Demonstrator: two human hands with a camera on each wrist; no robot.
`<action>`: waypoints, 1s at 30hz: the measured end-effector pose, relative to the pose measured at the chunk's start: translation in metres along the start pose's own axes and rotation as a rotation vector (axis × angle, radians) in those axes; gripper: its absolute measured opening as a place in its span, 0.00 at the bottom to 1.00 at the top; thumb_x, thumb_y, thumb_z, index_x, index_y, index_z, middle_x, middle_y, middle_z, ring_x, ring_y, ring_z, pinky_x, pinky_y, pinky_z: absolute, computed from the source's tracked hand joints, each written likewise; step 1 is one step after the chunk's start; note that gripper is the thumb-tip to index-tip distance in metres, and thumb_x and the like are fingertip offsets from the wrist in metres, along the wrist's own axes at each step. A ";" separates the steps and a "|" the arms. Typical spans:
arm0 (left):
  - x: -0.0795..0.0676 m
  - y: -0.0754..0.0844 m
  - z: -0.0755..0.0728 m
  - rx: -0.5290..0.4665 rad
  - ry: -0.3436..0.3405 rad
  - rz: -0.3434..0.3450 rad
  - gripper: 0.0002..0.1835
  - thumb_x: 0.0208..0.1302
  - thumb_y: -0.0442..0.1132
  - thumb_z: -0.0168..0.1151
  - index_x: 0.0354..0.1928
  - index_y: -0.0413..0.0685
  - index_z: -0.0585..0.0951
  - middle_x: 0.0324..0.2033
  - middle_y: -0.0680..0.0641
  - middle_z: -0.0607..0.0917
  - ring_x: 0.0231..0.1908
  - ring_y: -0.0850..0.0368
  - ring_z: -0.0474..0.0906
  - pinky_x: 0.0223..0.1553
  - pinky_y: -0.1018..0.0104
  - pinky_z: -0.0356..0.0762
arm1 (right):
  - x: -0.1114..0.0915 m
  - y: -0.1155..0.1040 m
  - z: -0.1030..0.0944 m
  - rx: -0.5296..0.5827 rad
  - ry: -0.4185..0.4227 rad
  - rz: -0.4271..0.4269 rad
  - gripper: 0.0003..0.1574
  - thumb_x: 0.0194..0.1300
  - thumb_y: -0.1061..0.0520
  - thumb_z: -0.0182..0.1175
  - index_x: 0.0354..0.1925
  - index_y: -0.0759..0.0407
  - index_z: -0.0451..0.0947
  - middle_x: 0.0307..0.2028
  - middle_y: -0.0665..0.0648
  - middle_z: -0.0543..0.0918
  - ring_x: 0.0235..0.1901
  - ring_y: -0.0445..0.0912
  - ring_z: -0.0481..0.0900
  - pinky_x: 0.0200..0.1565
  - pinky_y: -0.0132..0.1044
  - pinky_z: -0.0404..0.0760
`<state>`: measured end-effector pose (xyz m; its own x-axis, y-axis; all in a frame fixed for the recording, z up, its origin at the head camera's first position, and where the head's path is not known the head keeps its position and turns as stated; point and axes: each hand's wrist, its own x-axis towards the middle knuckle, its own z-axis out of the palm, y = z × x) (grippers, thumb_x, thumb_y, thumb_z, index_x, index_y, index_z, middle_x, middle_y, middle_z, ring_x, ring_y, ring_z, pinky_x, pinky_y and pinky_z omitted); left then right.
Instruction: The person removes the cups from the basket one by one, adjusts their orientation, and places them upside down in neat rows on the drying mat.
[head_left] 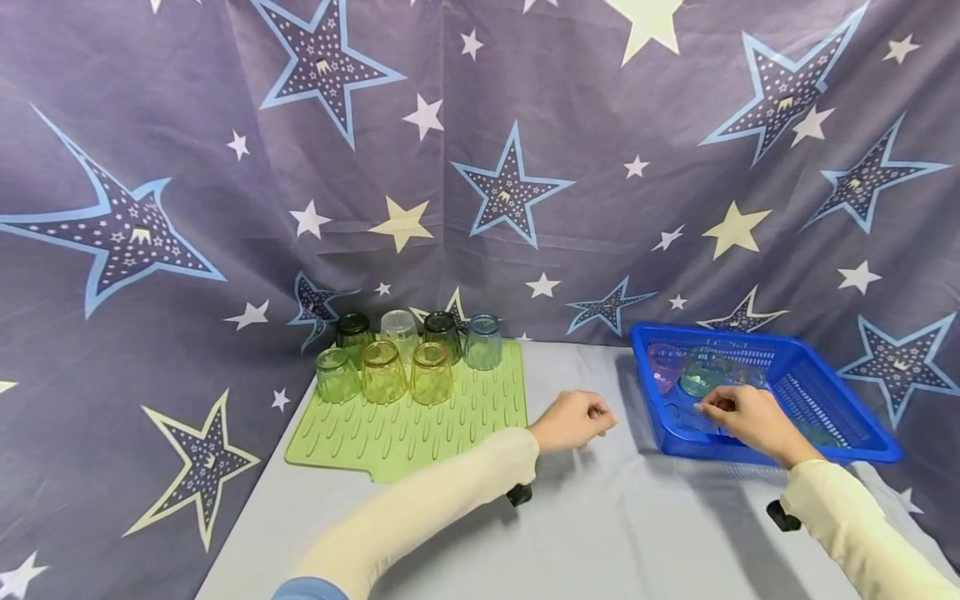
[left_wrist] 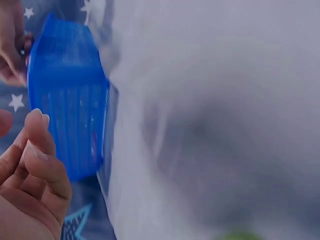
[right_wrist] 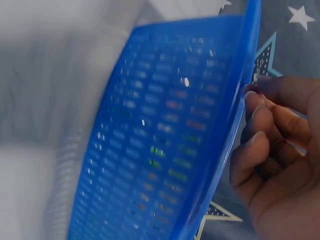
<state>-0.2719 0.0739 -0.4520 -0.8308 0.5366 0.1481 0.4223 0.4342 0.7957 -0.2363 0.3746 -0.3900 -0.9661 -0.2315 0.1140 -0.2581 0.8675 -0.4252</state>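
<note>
My right hand (head_left: 757, 421) hovers over the front of a blue plastic basket (head_left: 817, 400), its fingers loosely curled, with nothing visible between them. Close to its fingertips lies a clear bluish glass (head_left: 686, 415) inside the basket. Further back in there are a pink glass (head_left: 666, 367) and a green glass (head_left: 703, 373). In the right wrist view the fingers (right_wrist: 257, 150) are just outside the basket's rim. My left hand (head_left: 572, 419) hangs over the table between basket and green mat, fingers loosely bent and holding nothing.
On the green drying mat (head_left: 465, 425) at the left, several glasses stand upside down in two rows, among them a yellow glass (head_left: 431, 375) and a blue glass (head_left: 483, 343). A starry curtain (head_left: 525, 275) hangs behind the white-covered table (head_left: 600, 533).
</note>
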 end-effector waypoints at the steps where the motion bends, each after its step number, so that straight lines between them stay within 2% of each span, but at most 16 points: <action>1: 0.002 0.003 0.006 -0.025 -0.005 -0.011 0.11 0.75 0.48 0.63 0.34 0.53 0.84 0.24 0.60 0.83 0.16 0.63 0.79 0.25 0.72 0.79 | 0.001 0.002 -0.003 -0.011 0.001 0.000 0.14 0.75 0.51 0.63 0.41 0.61 0.87 0.27 0.51 0.84 0.25 0.45 0.76 0.29 0.40 0.74; 7: 0.010 0.023 0.040 -0.127 -0.028 -0.094 0.17 0.75 0.53 0.61 0.39 0.47 0.87 0.25 0.55 0.86 0.16 0.57 0.80 0.25 0.67 0.81 | 0.009 0.017 -0.014 -0.053 0.007 0.024 0.14 0.73 0.53 0.65 0.39 0.64 0.87 0.29 0.55 0.87 0.28 0.45 0.80 0.31 0.43 0.77; 10: 0.014 0.029 0.055 -0.190 -0.018 -0.143 0.20 0.76 0.56 0.60 0.39 0.47 0.88 0.26 0.52 0.88 0.16 0.54 0.80 0.24 0.63 0.81 | 0.013 0.025 -0.017 -0.073 0.005 0.034 0.13 0.72 0.54 0.65 0.38 0.63 0.87 0.29 0.55 0.87 0.28 0.45 0.79 0.31 0.43 0.77; 13: 0.017 0.033 0.066 -0.234 0.003 -0.175 0.22 0.76 0.58 0.58 0.37 0.48 0.88 0.27 0.49 0.88 0.15 0.53 0.78 0.21 0.64 0.78 | 0.017 0.033 -0.020 -0.087 -0.015 0.058 0.13 0.72 0.54 0.65 0.37 0.65 0.87 0.29 0.54 0.86 0.28 0.46 0.80 0.31 0.44 0.77; 17: 0.021 0.036 0.071 -0.253 0.048 -0.187 0.21 0.76 0.58 0.58 0.35 0.50 0.87 0.27 0.48 0.88 0.16 0.51 0.79 0.19 0.67 0.71 | 0.026 0.040 -0.028 -0.109 -0.058 0.099 0.13 0.72 0.56 0.64 0.38 0.66 0.86 0.28 0.54 0.86 0.28 0.48 0.80 0.31 0.46 0.78; 22: 0.026 0.035 0.071 -0.276 0.095 -0.205 0.17 0.74 0.55 0.63 0.35 0.52 0.87 0.24 0.53 0.87 0.16 0.53 0.79 0.19 0.68 0.73 | 0.037 0.046 -0.037 -0.155 -0.086 0.112 0.12 0.71 0.58 0.62 0.39 0.68 0.86 0.29 0.56 0.86 0.29 0.50 0.81 0.32 0.50 0.80; 26: 0.028 0.037 0.074 -0.378 0.089 -0.242 0.14 0.73 0.50 0.65 0.32 0.50 0.87 0.23 0.51 0.87 0.12 0.59 0.73 0.17 0.67 0.71 | 0.043 0.051 -0.040 -0.163 -0.107 0.126 0.13 0.71 0.57 0.63 0.40 0.68 0.85 0.30 0.58 0.86 0.30 0.51 0.81 0.32 0.50 0.80; 30: 0.029 0.044 0.078 -0.461 0.094 -0.304 0.14 0.72 0.46 0.67 0.28 0.49 0.85 0.22 0.49 0.87 0.11 0.61 0.70 0.15 0.68 0.66 | 0.049 0.055 -0.039 -0.196 -0.130 0.139 0.13 0.70 0.55 0.65 0.40 0.66 0.86 0.33 0.60 0.87 0.34 0.55 0.83 0.35 0.55 0.81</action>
<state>-0.2496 0.1651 -0.4584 -0.9280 0.3608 -0.0927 -0.0257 0.1864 0.9821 -0.2980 0.4275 -0.3730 -0.9874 -0.1481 -0.0553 -0.1304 0.9607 -0.2453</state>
